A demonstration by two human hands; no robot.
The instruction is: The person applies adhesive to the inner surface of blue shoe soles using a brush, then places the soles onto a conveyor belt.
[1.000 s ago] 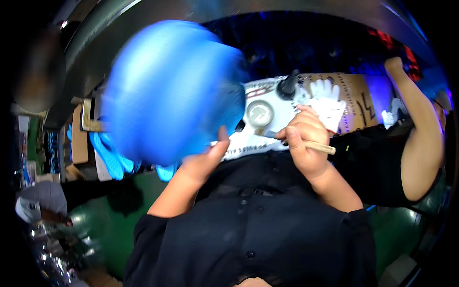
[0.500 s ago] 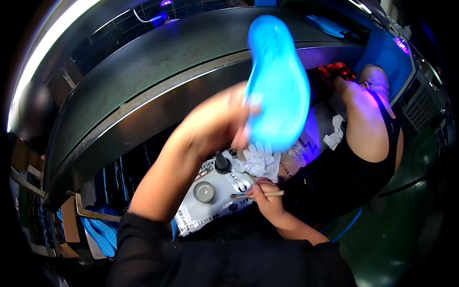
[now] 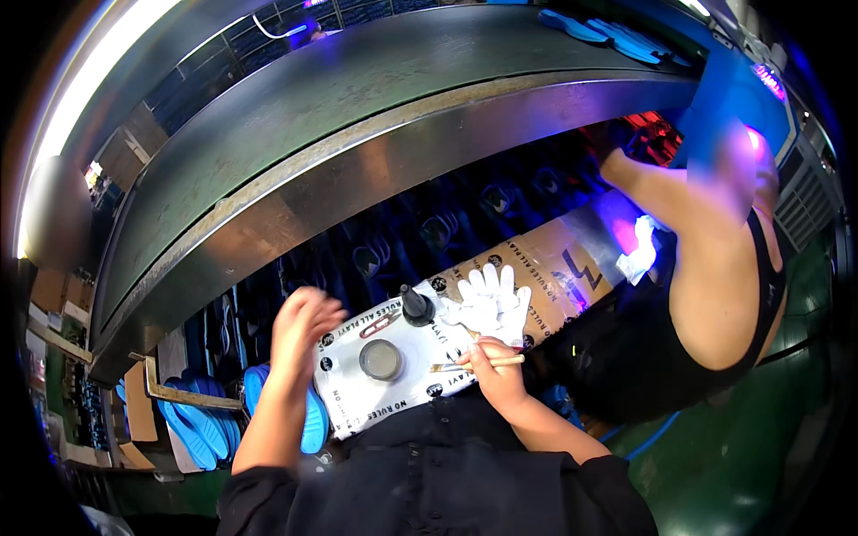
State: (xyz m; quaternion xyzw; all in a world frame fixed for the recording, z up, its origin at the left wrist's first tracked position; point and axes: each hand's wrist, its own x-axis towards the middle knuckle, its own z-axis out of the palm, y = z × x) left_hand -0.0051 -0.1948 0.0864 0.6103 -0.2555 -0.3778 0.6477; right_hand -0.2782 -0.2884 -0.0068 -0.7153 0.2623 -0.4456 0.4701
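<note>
My left hand (image 3: 307, 320) hovers at the left end of a white-wrapped box top (image 3: 357, 406); it is empty, its fingers loosely bent and slightly blurred. My right hand (image 3: 497, 375) grips a flat paintbrush (image 3: 509, 360) with a pale wooden handle, its bristles pointing left over the box. Left of the bristles sits a round open jar (image 3: 382, 360) of greyish contents. Behind it stand a black cone-tipped bottle (image 3: 415, 306) and a small reddish metal tool (image 3: 380, 324). White gloves (image 3: 493, 304) lie just beyond my right hand.
A dark conveyor belt (image 3: 357, 116) with a metal front edge crosses behind; blue foam soles (image 3: 617, 37) lie at its far right. More blue soles (image 3: 192, 424) stand at lower left, and others (image 3: 313, 420) beside my left forearm. A co-worker (image 3: 715, 295) sits close on the right.
My left hand held up a blue sole before; now it is empty and has come down and left. More blue soles show on the belt's far right. The brush stays in my right hand.
</note>
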